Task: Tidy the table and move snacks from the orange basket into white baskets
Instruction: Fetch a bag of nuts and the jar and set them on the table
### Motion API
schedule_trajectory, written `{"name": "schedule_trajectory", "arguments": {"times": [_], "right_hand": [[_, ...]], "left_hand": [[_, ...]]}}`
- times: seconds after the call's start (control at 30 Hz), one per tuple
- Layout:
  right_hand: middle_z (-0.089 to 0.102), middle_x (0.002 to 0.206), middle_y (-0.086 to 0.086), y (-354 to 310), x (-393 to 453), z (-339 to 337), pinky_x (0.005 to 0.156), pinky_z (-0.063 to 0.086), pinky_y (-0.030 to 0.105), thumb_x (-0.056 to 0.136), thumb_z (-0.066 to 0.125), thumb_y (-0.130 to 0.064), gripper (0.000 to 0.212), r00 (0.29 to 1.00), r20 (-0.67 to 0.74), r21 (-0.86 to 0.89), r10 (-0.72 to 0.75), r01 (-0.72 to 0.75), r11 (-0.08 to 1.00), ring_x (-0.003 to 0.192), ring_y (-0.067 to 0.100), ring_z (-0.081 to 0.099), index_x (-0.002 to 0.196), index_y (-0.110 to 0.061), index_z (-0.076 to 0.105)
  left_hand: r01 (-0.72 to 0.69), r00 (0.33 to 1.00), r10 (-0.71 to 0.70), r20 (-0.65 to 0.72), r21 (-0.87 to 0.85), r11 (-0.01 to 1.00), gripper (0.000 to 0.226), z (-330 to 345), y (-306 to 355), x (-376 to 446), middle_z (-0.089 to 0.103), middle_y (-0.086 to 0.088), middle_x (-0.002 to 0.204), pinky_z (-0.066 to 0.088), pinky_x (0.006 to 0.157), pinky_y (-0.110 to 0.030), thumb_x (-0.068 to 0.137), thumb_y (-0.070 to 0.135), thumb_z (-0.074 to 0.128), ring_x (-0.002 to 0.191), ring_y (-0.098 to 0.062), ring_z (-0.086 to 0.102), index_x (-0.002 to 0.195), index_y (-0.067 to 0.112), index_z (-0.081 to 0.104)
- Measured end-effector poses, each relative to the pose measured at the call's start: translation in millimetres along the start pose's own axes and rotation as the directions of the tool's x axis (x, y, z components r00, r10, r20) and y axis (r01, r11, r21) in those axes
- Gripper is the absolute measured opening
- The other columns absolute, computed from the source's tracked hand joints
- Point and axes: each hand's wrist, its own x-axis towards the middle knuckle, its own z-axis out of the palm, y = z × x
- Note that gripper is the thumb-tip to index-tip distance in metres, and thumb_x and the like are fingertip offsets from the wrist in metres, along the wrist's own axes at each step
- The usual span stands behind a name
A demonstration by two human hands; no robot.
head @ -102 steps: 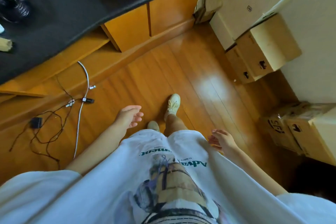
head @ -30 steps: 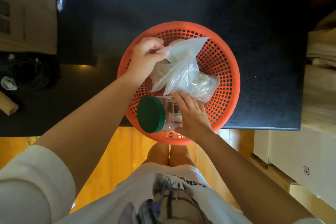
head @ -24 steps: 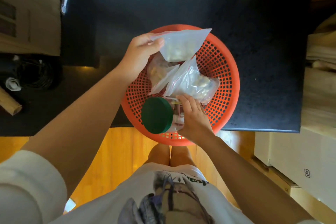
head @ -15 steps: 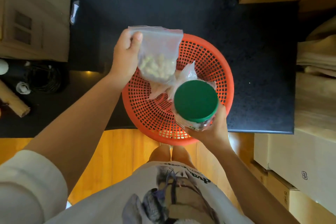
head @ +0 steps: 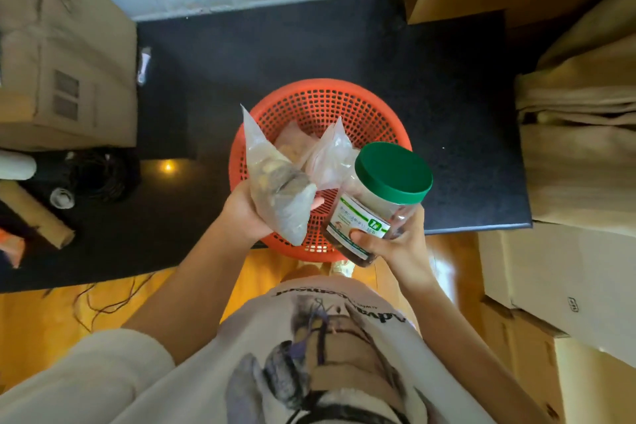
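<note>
Both snacks are now clear of the orange basket point(head: 320, 103), where half a second ago they were only just being lifted above it. The left hand point(head: 246, 213) has turned palm up and cradles a clear zip bag point(head: 275, 182) of pale nuts, the bag lying tilted across the palm with its sealed end pointing up and away. The right hand point(head: 395, 244) is wrapped around the lower body of a clear jar point(head: 371, 213) with a green lid point(head: 394, 167); the jar leans over the basket's near rim, nearer the person than before. Two more plastic bags point(head: 327, 155) remain inside the basket, which sits at the near edge of the black table point(head: 344, 45).

With both hands full, this pair of snacks looks ready to be carried off. No white basket shows in view, so the person will probably have to turn to find one. Cardboard boxes point(head: 65, 45) crowd the table's left side and a cardboard tube point(head: 34, 213) lies beside them, so tidying is not yet done.
</note>
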Motion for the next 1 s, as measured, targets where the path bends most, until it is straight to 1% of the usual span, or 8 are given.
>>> {"name": "schedule_trajectory", "arguments": {"times": [0.07, 0.13, 0.27, 0.4, 0.53, 0.7, 0.83, 1.0], "right_hand": [[0.054, 0.123, 0.027, 1, -8, 1, 0.090, 0.050, 0.057, 0.054, 0.081, 0.011, 0.086, 0.999, -0.034, 0.017, -0.010, 0.011, 1.000, 0.112, 0.038, 0.058, 0.124, 0.001, 0.032], [0.057, 0.122, 0.024, -1, -14, 2, 0.088, 0.054, 0.048, 0.051, 0.080, 0.003, 0.086, 0.997, -0.074, 0.018, -0.025, 0.026, 0.999, 0.110, 0.034, 0.060, 0.124, 0.000, 0.034], [0.061, 0.117, 0.022, -3, -24, 4, 0.084, 0.056, 0.044, 0.053, 0.080, 0.000, 0.079, 0.990, -0.135, 0.037, -0.051, 0.056, 0.998, 0.104, 0.032, 0.064, 0.121, -0.002, 0.041], [0.059, 0.122, 0.020, -1, -41, 13, 0.089, 0.052, 0.051, 0.055, 0.078, -0.006, 0.082, 0.971, -0.236, 0.108, -0.039, 0.066, 0.992, 0.109, 0.034, 0.061, 0.126, -0.005, 0.037], [0.059, 0.122, 0.023, 11, -69, 22, 0.091, 0.052, 0.051, 0.059, 0.075, -0.009, 0.081, 0.936, -0.348, 0.200, -0.055, 0.131, 0.971, 0.110, 0.037, 0.061, 0.129, -0.001, 0.036], [0.066, 0.115, 0.011, 39, -122, 29, 0.076, 0.056, 0.031, 0.062, 0.070, -0.014, 0.074, 0.838, -0.545, 0.310, -0.040, 0.245, 0.919, 0.101, 0.022, 0.067, 0.128, -0.011, 0.037], [0.068, 0.114, 0.008, 70, -176, 30, 0.083, 0.054, 0.039, 0.068, 0.069, -0.018, 0.066, 0.758, -0.651, 0.336, -0.036, 0.330, 0.882, 0.104, 0.025, 0.066, 0.128, -0.013, 0.040], [0.071, 0.105, -0.003, 121, -258, 39, 0.075, 0.054, 0.032, 0.061, 0.072, -0.027, 0.059, 0.548, -0.831, 0.402, 0.092, 0.478, 0.781, 0.099, 0.019, 0.068, 0.114, -0.029, 0.048]], "left_hand": [[0.105, 0.971, -0.090, 0.221, -0.059, 0.993, 0.037, -9, -8, -10, 0.075, -0.013, 0.076, 0.057, 0.082, -0.041, 0.043, 0.021, 0.088, 0.072, -0.025, 0.073, 0.075, 0.004, 0.077], [0.206, 0.938, -0.160, 0.308, -0.123, 0.971, 0.034, -20, -13, -9, 0.075, -0.017, 0.085, 0.059, 0.065, -0.040, 0.058, 0.023, 0.080, 0.079, -0.029, 0.073, 0.083, 0.000, 0.077], [0.276, 0.933, -0.250, 0.258, -0.070, 0.959, 0.056, -31, -17, -11, 0.067, -0.012, 0.120, 0.054, 0.087, -0.042, 0.084, 0.051, 0.048, 0.109, -0.027, 0.065, 0.122, 0.012, 0.063], [0.268, 0.906, -0.259, 0.334, 0.020, 0.963, 0.041, -35, -12, -18, 0.070, -0.009, 0.113, 0.056, 0.081, -0.040, 0.080, 0.030, 0.057, 0.102, -0.026, 0.068, 0.116, 0.014, 0.065], [0.202, 0.847, -0.331, 0.416, 0.324, 0.924, 0.034, -29, 3, -25, 0.072, -0.007, 0.106, 0.056, 0.079, -0.037, 0.076, 0.022, 0.058, 0.098, -0.022, 0.069, 0.106, 0.015, 0.071], [0.141, 0.805, -0.448, 0.388, 0.609, 0.781, 0.025, -22, 6, -33, 0.076, -0.002, 0.087, 0.057, 0.069, -0.028, 0.066, 0.013, 0.065, 0.083, -0.016, 0.073, 0.087, 0.016, 0.077], [0.049, 0.739, -0.539, 0.405, 0.765, 0.642, 0.029, -15, -10, -44, 0.075, 0.002, 0.087, 0.057, 0.067, -0.025, 0.067, 0.004, 0.063, 0.081, -0.013, 0.072, 0.089, 0.018, 0.074], [-0.131, 0.638, -0.690, 0.342, 0.931, 0.340, 0.034, 7, -58, -71, 0.076, 0.002, 0.085, 0.057, 0.064, -0.025, 0.060, -0.002, 0.068, 0.079, -0.013, 0.072, 0.086, 0.019, 0.075]]}}
